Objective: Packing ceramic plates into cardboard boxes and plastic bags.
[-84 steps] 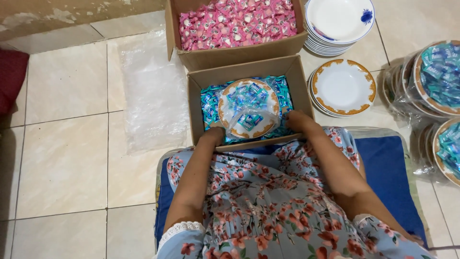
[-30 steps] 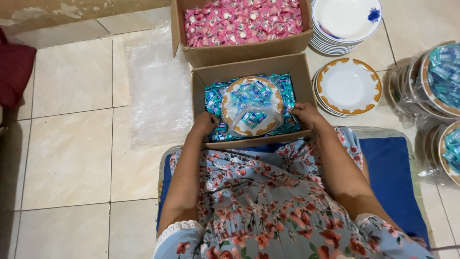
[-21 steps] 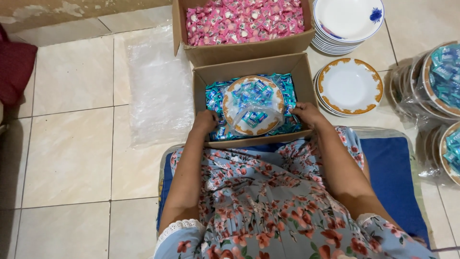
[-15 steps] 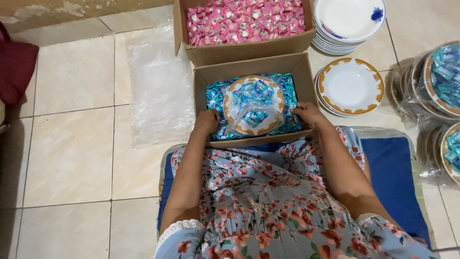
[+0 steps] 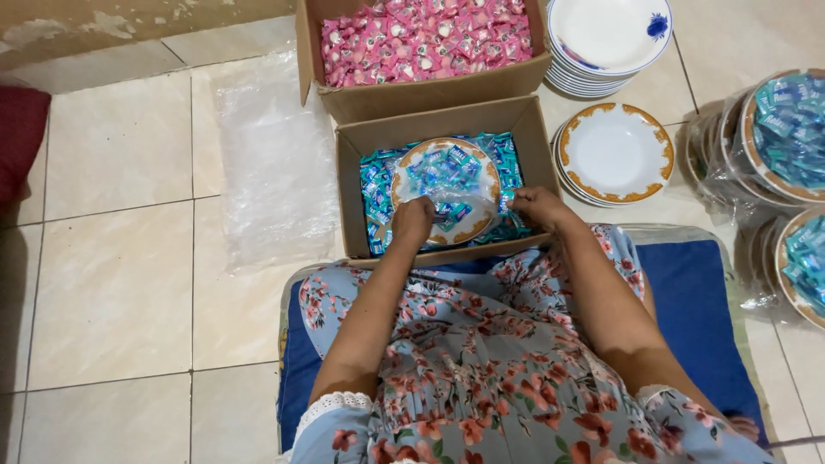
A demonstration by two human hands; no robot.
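1. While I sit on the blue cushion (image 5: pixel 696 318), my left hand (image 5: pixel 412 219) is clenched on the near rim of a gold-rimmed plate (image 5: pixel 447 189) heaped with blue wrapped candies (image 5: pixel 447 167).
2. That plate rests inside the nearer cardboard box (image 5: pixel 357 198), on top of more blue candies, directly in front of my knees.
3. My right hand (image 5: pixel 537 206) lies curled at the plate's right edge, inside the box; whether it grips anything I cannot tell.
4. Two cardboard boxes stand in line: the farther box (image 5: pixel 430 94) holds pink wrapped candies (image 5: pixel 421 39).
5. Right of the boxes sit two plate stacks: empty gold-rimmed plates (image 5: pixel 614 155) and white plates with a blue flower (image 5: pixel 610 39).
6. Further right, three wrapped candy plates (image 5: pixel 786 137) show, partly cut off.
7. One clear plastic sheet (image 5: pixel 275 163) lies on the tiles to the left.
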